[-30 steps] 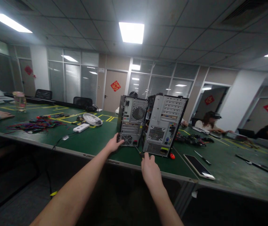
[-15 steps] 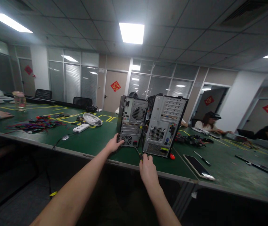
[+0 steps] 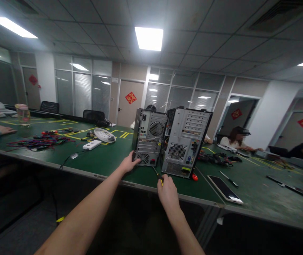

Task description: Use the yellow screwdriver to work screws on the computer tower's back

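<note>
Two computer cases stand upright side by side with their rear panels facing me. At the smaller left computer case (image 3: 148, 147), my left hand (image 3: 129, 163) grips the lower left edge, thumb across the back panel by the round fan grille and fingers along the side. My right hand (image 3: 168, 190) is closed around the black and yellow handle of a screwdriver (image 3: 160, 177). Its thin shaft points up and left to the bottom edge of that case; whether the tip touches a screw cannot be made out. The taller right computer case (image 3: 178, 134) is untouched.
On the green table (image 3: 108, 159) lie a phone (image 3: 225, 189), a pen-like tool (image 3: 229, 179), a white racket-like object (image 3: 105, 135), a white device (image 3: 92, 144) and cable piles (image 3: 41, 141). A red object (image 3: 195, 177) touches the right case. People sit at both sides.
My right hand and the screwdriver handle have turned slightly, showing more yellow. My left hand and both cases have stayed in place.
</note>
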A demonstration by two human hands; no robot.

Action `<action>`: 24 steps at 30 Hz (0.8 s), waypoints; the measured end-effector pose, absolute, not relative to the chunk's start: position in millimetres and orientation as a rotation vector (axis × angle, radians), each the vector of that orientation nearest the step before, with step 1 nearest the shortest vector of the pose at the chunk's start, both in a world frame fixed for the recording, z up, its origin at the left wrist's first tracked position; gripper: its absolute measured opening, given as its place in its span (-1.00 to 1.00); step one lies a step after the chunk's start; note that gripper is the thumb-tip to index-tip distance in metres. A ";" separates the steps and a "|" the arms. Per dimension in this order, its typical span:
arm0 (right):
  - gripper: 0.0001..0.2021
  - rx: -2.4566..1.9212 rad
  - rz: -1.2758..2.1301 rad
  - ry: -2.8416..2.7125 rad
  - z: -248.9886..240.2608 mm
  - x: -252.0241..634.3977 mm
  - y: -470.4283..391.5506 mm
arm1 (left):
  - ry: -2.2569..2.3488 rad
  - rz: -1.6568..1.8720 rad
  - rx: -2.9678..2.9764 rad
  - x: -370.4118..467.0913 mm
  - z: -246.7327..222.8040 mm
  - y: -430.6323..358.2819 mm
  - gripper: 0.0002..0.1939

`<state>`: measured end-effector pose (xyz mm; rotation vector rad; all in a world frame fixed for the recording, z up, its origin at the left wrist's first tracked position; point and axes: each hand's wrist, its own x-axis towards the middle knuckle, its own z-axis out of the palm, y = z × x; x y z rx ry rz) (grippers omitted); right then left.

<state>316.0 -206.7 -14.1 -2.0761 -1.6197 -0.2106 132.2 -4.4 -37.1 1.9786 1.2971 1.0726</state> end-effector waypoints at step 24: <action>-0.82 -2.087 -0.295 -1.625 -15.4 313.9 -209.3 | 1.307 1.064 1.987 131.7 -33.1 -8.8 -0.14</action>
